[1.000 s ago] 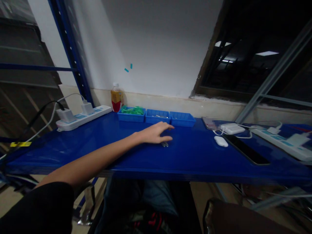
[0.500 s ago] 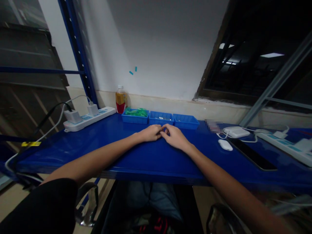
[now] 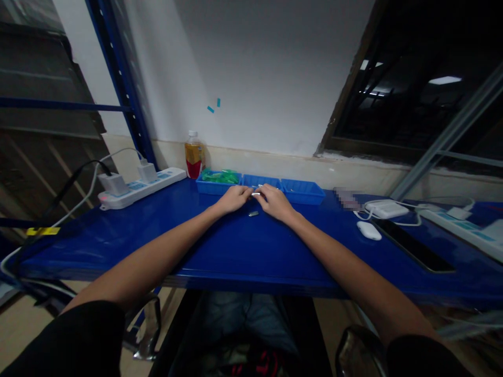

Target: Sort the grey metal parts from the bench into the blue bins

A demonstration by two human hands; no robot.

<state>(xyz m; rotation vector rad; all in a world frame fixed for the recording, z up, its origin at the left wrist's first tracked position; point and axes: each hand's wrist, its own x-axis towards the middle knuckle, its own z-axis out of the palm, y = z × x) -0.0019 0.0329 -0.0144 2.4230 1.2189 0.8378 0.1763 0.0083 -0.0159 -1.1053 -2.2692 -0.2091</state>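
My right hand is closed, with a small whitish, shiny piece at its thumb and fingertips. Close beside it on the left is my left hand, its fingers bent together; whatever they pinch is too small to make out. On the blue table, just below the gap between the hands, lies a short silver metal piece. Behind the fingers stand a blue bin holding green plastic pieces, a middle blue bin partly hidden by my hands, and a right blue bin with a few tiny bits.
A drink bottle stands against the wall by a white power strip with plugs. On the right of the blue table lie a white earbud case, a black phone, white cables and another power strip.
Both hands have moved slightly farther toward the bins, and their fingertips have drawn a little apart. The silver piece now shows on the table, and the whitish piece shows at my right fingertips.
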